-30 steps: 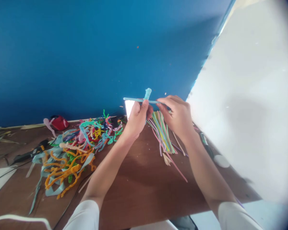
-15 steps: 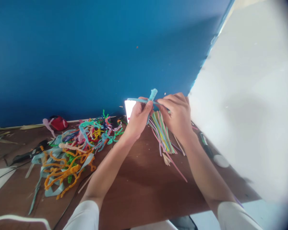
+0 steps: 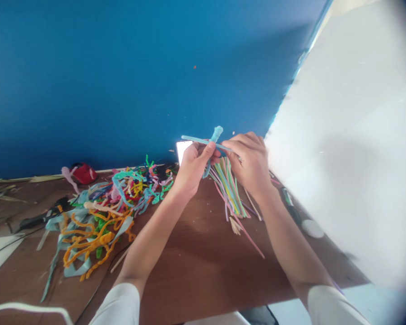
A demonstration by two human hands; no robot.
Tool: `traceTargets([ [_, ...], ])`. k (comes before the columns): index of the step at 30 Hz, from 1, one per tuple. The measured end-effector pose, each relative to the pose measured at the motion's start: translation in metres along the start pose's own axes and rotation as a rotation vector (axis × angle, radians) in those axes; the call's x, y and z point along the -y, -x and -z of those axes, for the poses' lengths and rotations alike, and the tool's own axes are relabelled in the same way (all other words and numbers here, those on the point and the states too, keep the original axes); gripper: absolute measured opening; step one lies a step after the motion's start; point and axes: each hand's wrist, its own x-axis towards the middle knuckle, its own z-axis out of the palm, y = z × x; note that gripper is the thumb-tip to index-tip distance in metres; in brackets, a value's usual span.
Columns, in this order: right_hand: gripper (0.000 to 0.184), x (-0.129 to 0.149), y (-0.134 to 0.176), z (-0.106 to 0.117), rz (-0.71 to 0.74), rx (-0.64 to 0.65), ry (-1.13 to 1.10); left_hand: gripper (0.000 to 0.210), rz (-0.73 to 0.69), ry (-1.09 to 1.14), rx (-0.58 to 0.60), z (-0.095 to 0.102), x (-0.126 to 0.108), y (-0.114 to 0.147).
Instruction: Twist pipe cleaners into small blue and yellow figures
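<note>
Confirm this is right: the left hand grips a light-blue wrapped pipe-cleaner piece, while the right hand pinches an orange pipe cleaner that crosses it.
Not quite: the pipe cleaner that the right hand pinches is light blue, not orange, as the head view shows. The left hand does grip the light-blue wrapped piece.

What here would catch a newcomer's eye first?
Probably the blue wall across the top, then the colourful tangle of fuzzy stems on the left of the table. Near the centre, the left hand grips a light-blue wrapped piece and the right hand pinches a light-blue stem.
</note>
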Motion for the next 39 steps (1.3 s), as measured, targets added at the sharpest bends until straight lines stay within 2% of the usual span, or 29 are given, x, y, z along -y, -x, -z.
traceTargets([
  [8, 0.017, 0.0000, -0.0002, -0.0010, 0.012, 0.040, -0.003, 0.024, -0.016, -0.009, -0.051, 0.0007, -0.0002, -0.0003],
  [14, 0.021, 0.0015, -0.0013, -0.0014, -0.015, 0.049, -0.077, 0.023, -0.073, -0.018, -0.036, -0.0009, 0.0038, -0.0004],
  [22, 0.021, 0.0046, -0.0015, 0.0006, -0.054, 0.043, -0.187, 0.021, -0.091, -0.046, -0.081, -0.0020, 0.0028, -0.0002],
  [32, 0.019, 0.0051, -0.0025, 0.0019, -0.096, 0.029, -0.269, 0.030, -0.127, -0.037, -0.130, 0.0003, 0.0042, -0.0010],
  [39, 0.019, 0.0051, -0.0033, 0.0035, -0.120, 0.017, -0.333, 0.032, -0.118, -0.045, -0.115, 0.0049, 0.0053, -0.0034],
])
